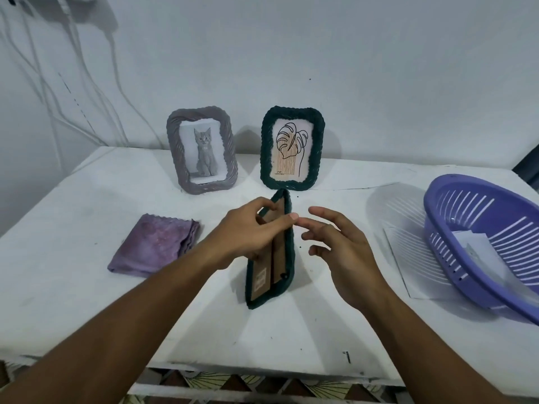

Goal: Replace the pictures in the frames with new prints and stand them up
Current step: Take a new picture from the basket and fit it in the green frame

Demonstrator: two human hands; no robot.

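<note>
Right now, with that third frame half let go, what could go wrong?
1. The dark green frame stands edge-on with only the left hand pinching its top; the right hand is open beside it. Released badly, it may topple.
2. It stands close in front of the leaf-print frame; falling backward, it might knock that over.
3. Its stand looks barely spread, so support seems doubtful.

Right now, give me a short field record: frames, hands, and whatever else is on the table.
near frame: dark green, upright on the table, brown back towards the camera
left hand: fingers hold the near frame's top and back
right hand: open, just right of the near frame, holding nothing
grey frame: standing at back left, cat print
far green frame: standing at back centre, leaf drawing
cloth: purple, folded, left
basket: purple, right, papers inside
sheet: white, partly under the basket
</note>
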